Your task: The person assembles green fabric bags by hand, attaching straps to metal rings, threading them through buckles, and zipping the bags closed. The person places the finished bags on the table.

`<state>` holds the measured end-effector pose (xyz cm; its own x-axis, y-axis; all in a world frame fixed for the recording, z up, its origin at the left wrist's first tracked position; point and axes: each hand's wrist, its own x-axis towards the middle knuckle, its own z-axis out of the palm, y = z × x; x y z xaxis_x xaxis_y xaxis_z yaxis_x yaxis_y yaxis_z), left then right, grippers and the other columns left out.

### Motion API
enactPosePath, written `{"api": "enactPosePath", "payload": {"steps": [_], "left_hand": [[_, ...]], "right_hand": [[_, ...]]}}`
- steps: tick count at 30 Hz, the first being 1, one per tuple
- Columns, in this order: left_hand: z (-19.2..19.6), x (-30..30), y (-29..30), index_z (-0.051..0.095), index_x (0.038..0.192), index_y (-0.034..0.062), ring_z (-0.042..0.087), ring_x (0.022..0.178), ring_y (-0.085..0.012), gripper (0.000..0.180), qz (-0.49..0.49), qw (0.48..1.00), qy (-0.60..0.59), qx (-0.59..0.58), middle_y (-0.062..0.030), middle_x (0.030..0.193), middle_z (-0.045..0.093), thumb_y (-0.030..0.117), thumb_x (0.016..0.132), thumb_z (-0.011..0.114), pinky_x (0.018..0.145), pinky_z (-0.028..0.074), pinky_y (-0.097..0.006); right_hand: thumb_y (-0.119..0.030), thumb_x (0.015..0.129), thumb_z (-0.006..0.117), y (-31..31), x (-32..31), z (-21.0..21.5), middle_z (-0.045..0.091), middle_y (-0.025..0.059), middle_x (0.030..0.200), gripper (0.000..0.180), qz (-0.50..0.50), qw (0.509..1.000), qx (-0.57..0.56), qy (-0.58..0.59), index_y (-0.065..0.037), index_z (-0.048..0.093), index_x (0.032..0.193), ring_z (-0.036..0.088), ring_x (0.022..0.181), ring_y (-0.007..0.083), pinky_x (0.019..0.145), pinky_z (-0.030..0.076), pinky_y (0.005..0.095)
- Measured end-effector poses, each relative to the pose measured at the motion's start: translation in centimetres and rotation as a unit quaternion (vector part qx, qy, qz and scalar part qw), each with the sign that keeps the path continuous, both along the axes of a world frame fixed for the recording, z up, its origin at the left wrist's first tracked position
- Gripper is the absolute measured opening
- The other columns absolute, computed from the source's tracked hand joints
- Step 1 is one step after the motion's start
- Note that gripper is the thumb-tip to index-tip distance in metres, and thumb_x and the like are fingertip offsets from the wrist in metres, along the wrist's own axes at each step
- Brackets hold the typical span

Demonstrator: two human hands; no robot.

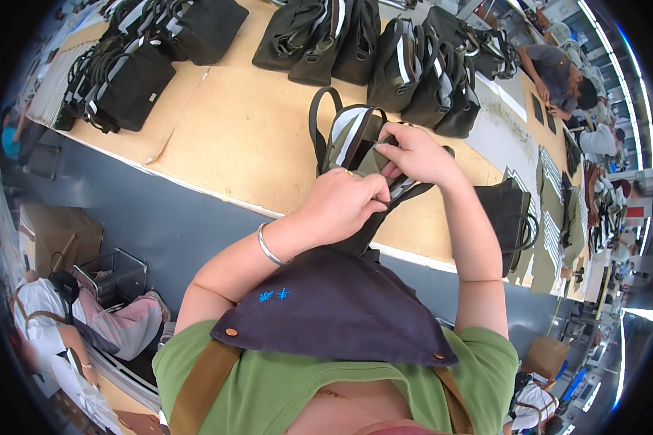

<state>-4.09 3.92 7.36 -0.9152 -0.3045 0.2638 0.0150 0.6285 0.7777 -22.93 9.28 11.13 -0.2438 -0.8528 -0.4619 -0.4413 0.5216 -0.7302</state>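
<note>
In front of me on the table's near edge stands a dark handbag with a white stripe, olive-grey lining and a looped black handle. My left hand, a silver bangle on its wrist, is closed at the bag's near side, fingertips pinched on its edge. Across from it, my right hand pinches the olive-grey fabric at the bag's opening, thumb and forefinger together. The two hands are a short way apart over the opening. The bag's lower part is largely hidden behind my hands and forearms.
Several finished-looking dark bags stand along the table's far side, with another group at the left. A black bag sits right of my right forearm. Striped olive pieces lie beyond it. A co-worker bends over the table at far right.
</note>
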Motion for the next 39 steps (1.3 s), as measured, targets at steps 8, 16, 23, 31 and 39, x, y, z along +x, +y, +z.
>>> {"api": "enactPosePath", "payload": {"steps": [8,16,23,31,39], "left_hand": [[-1.4,1.2,-1.2,0.057,0.095,0.0064,0.056,0.115,-0.0362,0.021,0.059,0.993,-0.012,-0.104,-0.0199,0.121,0.059,0.014,0.082,0.072,0.096,0.043,-0.042],[-1.4,1.0,-2.8,0.061,0.082,0.0065,0.06,0.081,-0.0271,0.017,0.023,0.999,0.032,-0.011,-0.0074,0.1,0.062,0.013,0.076,0.076,0.066,0.046,-0.039],[-1.1,0.6,-3.1,0.06,0.082,0.0069,0.061,0.081,-0.028,0.015,-0.002,0.996,0.081,0.04,-0.0064,0.089,0.063,0.01,0.077,0.073,0.068,0.046,-0.038],[-0.9,0.3,-3.3,0.059,0.084,0.0075,0.061,0.078,-0.0275,0.016,-0.043,0.999,0.021,0.017,-0.0051,0.086,0.063,0.017,0.08,0.071,0.069,0.044,-0.04],[-0.7,0.5,-2.8,0.06,0.078,0.0077,0.058,0.067,-0.0246,0.017,0.009,0.999,0.044,0.027,-0.0046,0.079,0.059,0.018,0.08,0.073,0.063,0.043,-0.037]], "right_hand": [[-0.013,0.094,0.06,1.1,-1.8,-2.2,0.065,0.0046,0.08,0.013,0.158,0.986,-0.045,-0.04,-0.003,0.06,0.102,0.06,0.075,0.0092,0.068,0.049,0.0265],[-0.013,0.091,0.063,0.8,-1.0,0.1,0.062,0.0017,0.076,0.014,0.202,0.977,-0.02,-0.068,-0.004,0.061,0.102,0.055,0.073,0.009,0.069,0.045,0.027],[-0.008,0.085,0.069,0.8,-2.1,0.5,0.068,0.0019,0.079,0.013,0.221,0.973,-0.012,-0.071,-0.005,0.069,0.098,0.057,0.071,0.0075,0.065,0.046,0.0253],[-0.001,0.081,0.07,0.9,-1.8,1.2,0.069,0.0044,0.08,0.015,0.249,0.967,-0.044,-0.04,-0.004,0.072,0.095,0.06,0.072,0.0105,0.064,0.048,0.0263],[0.0,0.079,0.07,1.0,-1.9,1.0,0.068,0.0062,0.082,0.016,0.231,0.971,-0.052,-0.017,-0.003,0.072,0.095,0.059,0.071,0.0125,0.064,0.047,0.0275]]}}
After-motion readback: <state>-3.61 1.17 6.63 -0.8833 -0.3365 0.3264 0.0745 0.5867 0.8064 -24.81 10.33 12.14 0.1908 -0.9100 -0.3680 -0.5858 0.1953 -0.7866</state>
